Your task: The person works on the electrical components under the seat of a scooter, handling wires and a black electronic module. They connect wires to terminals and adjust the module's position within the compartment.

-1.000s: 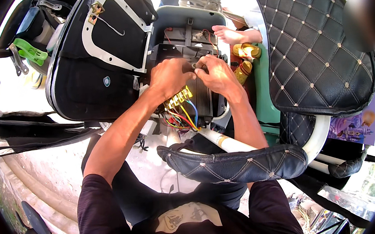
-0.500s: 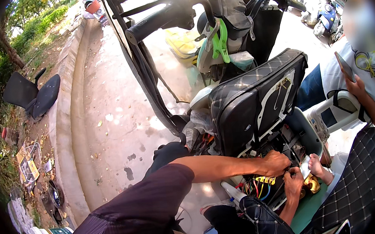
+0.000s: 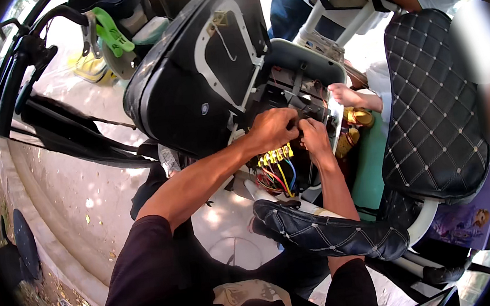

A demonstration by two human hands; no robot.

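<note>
From where I stand, I can read no words or numbers anywhere. A small bluish badge (image 3: 204, 108) with a pale edge sits on the black underside of the raised seat (image 3: 171, 95), its detail too fine to make out. A pale print (image 3: 252, 294) spreads over the front of the dark shirt (image 3: 144, 269). At the right, a purple panel (image 3: 456, 228) carries a coloured picture, its finer marks blurred.
</note>
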